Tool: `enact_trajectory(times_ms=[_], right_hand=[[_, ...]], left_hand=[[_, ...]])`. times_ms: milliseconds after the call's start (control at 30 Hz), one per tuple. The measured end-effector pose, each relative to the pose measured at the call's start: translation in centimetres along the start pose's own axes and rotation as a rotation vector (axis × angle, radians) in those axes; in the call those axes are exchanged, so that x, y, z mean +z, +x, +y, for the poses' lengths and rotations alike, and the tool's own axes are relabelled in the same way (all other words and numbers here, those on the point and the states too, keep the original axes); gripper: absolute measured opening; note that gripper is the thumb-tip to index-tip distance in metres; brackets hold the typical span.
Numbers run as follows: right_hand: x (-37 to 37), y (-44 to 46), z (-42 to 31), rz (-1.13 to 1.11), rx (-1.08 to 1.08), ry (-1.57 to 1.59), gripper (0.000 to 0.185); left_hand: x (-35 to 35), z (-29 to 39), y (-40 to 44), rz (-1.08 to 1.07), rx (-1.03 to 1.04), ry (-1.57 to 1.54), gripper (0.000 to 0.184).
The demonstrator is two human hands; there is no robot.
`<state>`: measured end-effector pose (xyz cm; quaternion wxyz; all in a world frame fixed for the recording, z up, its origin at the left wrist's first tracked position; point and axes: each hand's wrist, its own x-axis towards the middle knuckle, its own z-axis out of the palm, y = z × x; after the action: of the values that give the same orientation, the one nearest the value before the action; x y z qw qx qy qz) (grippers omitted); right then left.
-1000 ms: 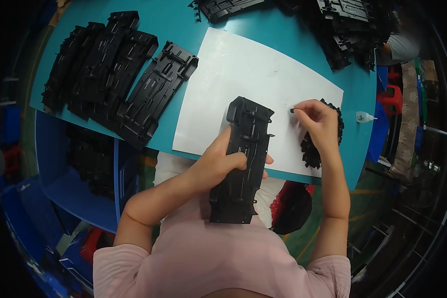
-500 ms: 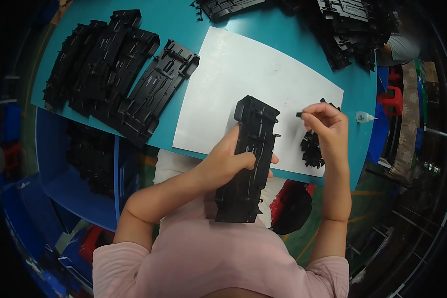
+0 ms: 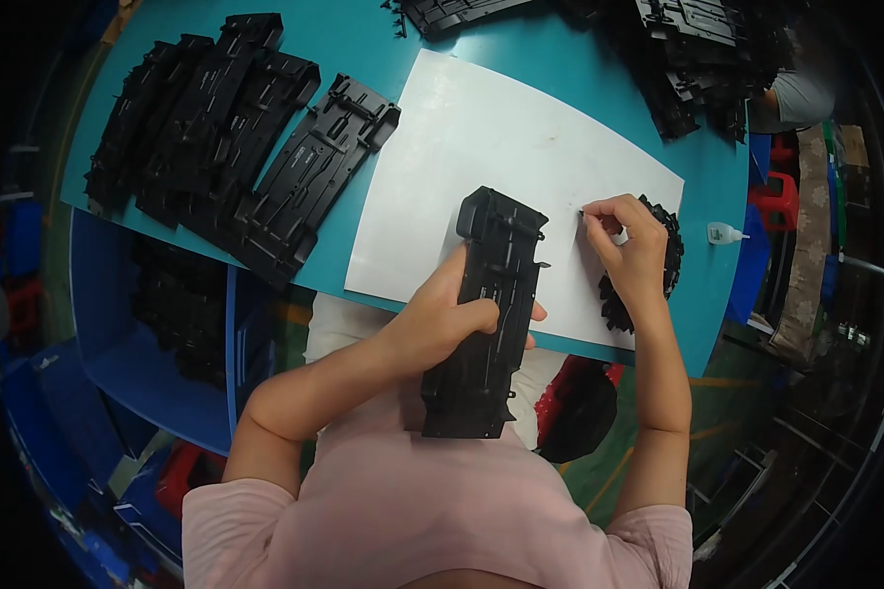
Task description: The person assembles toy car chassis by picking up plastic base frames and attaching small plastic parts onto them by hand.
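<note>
My left hand (image 3: pixel 449 312) is wrapped round a long black plastic tray-like part (image 3: pixel 481 344), thumb on its ribbed face and fingertips showing past its right edge. The part is held at a slight tilt above my lap and the near table edge. To its right, my right hand (image 3: pixel 631 245) is closed in a pinch over the white sheet (image 3: pixel 442 147). A small black piece (image 3: pixel 581 213) shows at the fingertips, mostly hidden. Beside and partly behind that hand lies a pile of small black pieces (image 3: pixel 672 240).
Several similar black parts (image 3: pixel 236 128) lie overlapped at the left of the teal table (image 3: pixel 363 39). More are stacked at the far right (image 3: pixel 702 69). A small white bottle (image 3: pixel 722 234) lies near the right edge. A blue bin (image 3: pixel 108 304) holding black parts stands below left.
My right hand has moved slightly left toward the held part, uncovering more of the small-piece pile. The left hand and its black part have shifted only a little left.
</note>
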<state>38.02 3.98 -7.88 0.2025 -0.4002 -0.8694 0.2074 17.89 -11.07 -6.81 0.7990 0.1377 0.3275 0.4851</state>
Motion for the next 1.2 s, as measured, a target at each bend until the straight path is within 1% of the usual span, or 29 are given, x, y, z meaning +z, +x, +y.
enact_trajectory(times_ms=[233,533,600,633,667,733,767,833,933,1000,1033,1100,1133,1200], right_hand=[[0.0,0.0,-0.1,-0.004,-0.015,0.002,0.009],[-0.2,-0.1,0.1,-0.021,0.027,0.02,0.008],[-0.6,0.0,0.1,0.006,0.209,0.354,0.007],[-1.4,0.4,-1.4,-0.005,0.405,0.517,0.008],[-1.7,0.6,-1.6,-0.004,0.406,0.517,0.008],[-2.3,0.7,-1.8,-0.088,0.509,0.953,0.008],[-2.6,0.7,-2.1,-0.086,0.509,0.953,0.008],[-2.9,0.7,-3.1,-0.182,0.539,1.179,0.011],[-2.7,0.8,-4.1,-0.209,0.489,1.126,0.011],[-2.8,0.8,-6.0,-0.196,0.382,0.901,0.012],[-2.6,0.8,-6.8,-0.181,0.288,0.879,0.013],[-2.0,0.7,-7.2,-0.183,0.091,0.728,0.012],[-1.8,0.7,-7.2,-0.182,0.042,0.66,0.011],[-1.7,0.8,-7.4,-0.183,0.037,0.613,0.011]], left_hand=[[0.1,0.1,0.1,-0.004,-0.003,0.019,0.05],[0.3,0.1,0.3,-0.022,0.006,0.023,0.051],[0.3,0.1,0.4,-0.026,0.01,0.025,0.05],[0.4,0.1,0.4,-0.029,0.011,0.025,0.05],[0.4,0.0,0.4,-0.03,0.01,0.026,0.05],[0.5,-0.1,0.6,-0.033,0.001,0.023,0.05],[0.6,-0.1,0.7,-0.034,0.001,0.024,0.05],[0.8,-0.1,0.8,-0.025,-0.011,0.027,0.05],[1.1,-0.3,1.1,-0.036,0.018,0.039,0.051],[1.3,-0.5,1.3,-0.046,0.037,0.055,0.052],[1.4,-0.6,1.4,-0.059,0.054,0.071,0.053],[1.4,-1.0,1.6,-0.072,0.073,0.083,0.053],[1.6,-1.0,1.6,-0.067,0.074,0.091,0.056],[1.8,-0.7,1.4,-0.062,0.076,0.098,0.059]])
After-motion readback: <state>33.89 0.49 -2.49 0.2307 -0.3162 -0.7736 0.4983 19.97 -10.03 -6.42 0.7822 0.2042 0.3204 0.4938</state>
